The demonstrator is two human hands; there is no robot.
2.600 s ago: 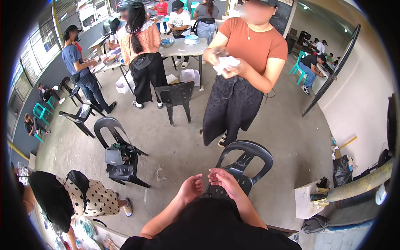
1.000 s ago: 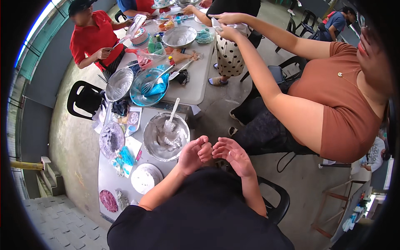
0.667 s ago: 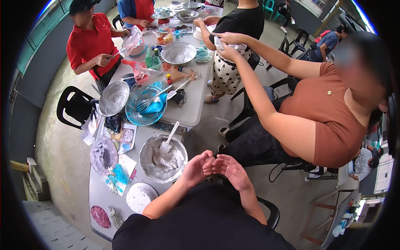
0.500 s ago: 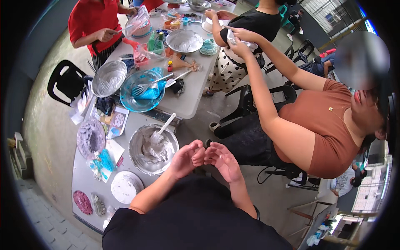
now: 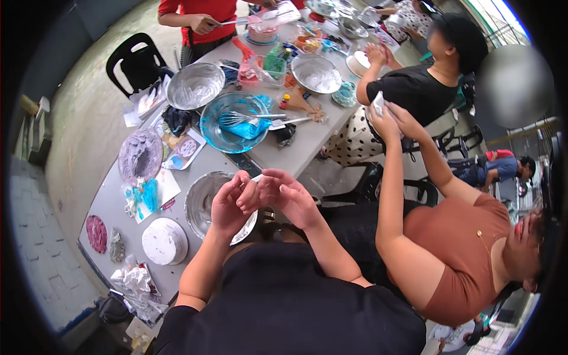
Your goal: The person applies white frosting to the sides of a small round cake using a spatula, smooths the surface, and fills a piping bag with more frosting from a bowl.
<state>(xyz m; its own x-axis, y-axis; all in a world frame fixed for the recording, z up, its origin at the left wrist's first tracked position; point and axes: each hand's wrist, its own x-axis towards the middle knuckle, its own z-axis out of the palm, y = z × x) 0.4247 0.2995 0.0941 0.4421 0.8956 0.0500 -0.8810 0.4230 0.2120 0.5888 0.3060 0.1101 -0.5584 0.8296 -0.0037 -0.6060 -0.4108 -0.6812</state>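
My left hand (image 5: 234,198) has its fingers curled, with nothing visible in them. Beside it, my right hand (image 5: 284,189) has loosely bent fingers apart and empty, the tips close to my left hand's. Both are over a steel bowl (image 5: 195,207) of whitish frosting, whose middle they partly hide. Left of that bowl sit a round white frosted cake (image 5: 165,241), a lavender mound of frosting (image 5: 139,154) and blue piping bags (image 5: 148,195) on paper.
The nearer table (image 5: 112,210) adjoins one (image 5: 278,151) holding more bowls (image 5: 195,86), whisks and bags. A person in brown (image 5: 449,254), close on my right, holds white material. Others stand around the tables. A black chair (image 5: 135,62) is at the far left.
My view has swung from the room down onto the tables. My hands have moved higher in the picture and stay close together. The person in brown has come beside me on the right.
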